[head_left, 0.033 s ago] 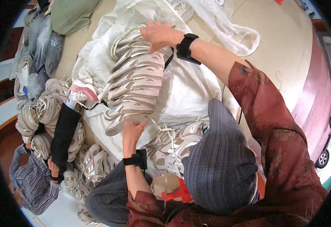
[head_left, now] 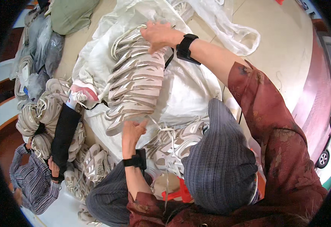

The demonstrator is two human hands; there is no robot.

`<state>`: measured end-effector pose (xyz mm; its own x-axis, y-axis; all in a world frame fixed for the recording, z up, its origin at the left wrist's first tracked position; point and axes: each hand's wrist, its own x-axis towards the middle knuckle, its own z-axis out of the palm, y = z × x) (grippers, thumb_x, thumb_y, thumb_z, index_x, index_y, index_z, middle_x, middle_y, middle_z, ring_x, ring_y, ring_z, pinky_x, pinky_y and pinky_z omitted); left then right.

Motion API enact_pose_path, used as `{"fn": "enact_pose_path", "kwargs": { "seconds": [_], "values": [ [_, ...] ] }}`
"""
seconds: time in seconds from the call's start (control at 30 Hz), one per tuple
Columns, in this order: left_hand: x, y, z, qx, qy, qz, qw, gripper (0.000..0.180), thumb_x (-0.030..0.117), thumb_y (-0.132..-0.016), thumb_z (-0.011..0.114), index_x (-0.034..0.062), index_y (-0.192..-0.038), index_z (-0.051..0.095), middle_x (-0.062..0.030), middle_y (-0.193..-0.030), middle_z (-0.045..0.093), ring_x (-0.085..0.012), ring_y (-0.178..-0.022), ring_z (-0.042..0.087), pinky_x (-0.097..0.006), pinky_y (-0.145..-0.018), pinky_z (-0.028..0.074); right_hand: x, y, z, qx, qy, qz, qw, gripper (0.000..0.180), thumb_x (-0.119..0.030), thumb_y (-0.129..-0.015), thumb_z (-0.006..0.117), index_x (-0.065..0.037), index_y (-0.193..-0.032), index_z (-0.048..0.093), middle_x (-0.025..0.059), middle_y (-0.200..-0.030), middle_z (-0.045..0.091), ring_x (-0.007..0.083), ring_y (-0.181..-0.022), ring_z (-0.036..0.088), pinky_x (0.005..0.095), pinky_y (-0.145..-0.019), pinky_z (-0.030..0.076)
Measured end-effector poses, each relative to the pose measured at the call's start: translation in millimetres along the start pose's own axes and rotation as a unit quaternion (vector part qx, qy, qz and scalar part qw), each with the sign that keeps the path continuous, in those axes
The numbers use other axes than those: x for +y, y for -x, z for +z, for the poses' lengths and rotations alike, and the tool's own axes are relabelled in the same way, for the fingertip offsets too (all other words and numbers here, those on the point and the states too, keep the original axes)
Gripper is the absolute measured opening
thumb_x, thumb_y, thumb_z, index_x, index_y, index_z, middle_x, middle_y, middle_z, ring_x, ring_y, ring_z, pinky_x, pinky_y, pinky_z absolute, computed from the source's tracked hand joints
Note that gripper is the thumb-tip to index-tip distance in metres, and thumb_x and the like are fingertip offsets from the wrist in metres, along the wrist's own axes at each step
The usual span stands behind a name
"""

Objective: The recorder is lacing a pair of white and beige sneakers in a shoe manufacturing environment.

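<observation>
A long row of beige and white shoe uppers, nested one in another, lies on a white woven sack. A black strap shows at its right side and another piece at its lower left. My right hand grips the far end of the row, thumb on the near side, fingertips partly hidden. At the near end is my left hand, its fingers stretched out and apart beside the last upper. Whether they touch it I cannot tell. Both wrists wear black bands.
More shoe uppers lie by my knees, and several bundles are piled at the left. A co-worker's striped sleeve and pink-and-white shoe are close on that side. Clear plastic lies at the upper right.
My left hand has shifted very slightly, with its fingers a little more spread. My right hand and the row of shoe uppers stay where they were.
</observation>
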<state>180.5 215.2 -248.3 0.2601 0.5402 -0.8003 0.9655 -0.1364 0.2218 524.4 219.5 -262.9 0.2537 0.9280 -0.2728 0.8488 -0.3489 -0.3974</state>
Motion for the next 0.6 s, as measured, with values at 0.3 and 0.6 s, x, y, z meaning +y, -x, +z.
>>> {"fn": "enact_pose_path", "kwargs": {
  "seconds": [0.3,0.6],
  "values": [
    [113.0,11.6,-3.7,-0.01,0.284,0.244,0.927,0.042,0.024,-0.091,0.058,0.0018,-0.126,0.06,-0.0101,-0.078,0.07,-0.0131,-0.067,0.065,-0.025,-0.062,0.05,-3.9,6.0,15.6,0.061,0.09,0.0,0.994,0.079,-0.022,-0.061,0.081,-0.008,-0.131,0.045,0.0192,-0.122,0.053,0.0403,-0.105,0.059,0.0593,-0.073,0.047],
    [108.5,-33.6,4.9,0.023,0.271,0.291,0.917,0.058,0.014,-0.09,0.055,0.0059,-0.145,0.039,-0.012,-0.088,0.072,-0.0156,-0.075,0.067,-0.028,-0.072,0.052,0.0,13.2,24.8,0.123,0.071,-0.023,0.99,0.069,-0.013,-0.064,0.07,-0.011,-0.13,0.048,0.0131,-0.119,0.054,0.0384,-0.101,0.057,0.0558,-0.066,0.046]
  ]
}}
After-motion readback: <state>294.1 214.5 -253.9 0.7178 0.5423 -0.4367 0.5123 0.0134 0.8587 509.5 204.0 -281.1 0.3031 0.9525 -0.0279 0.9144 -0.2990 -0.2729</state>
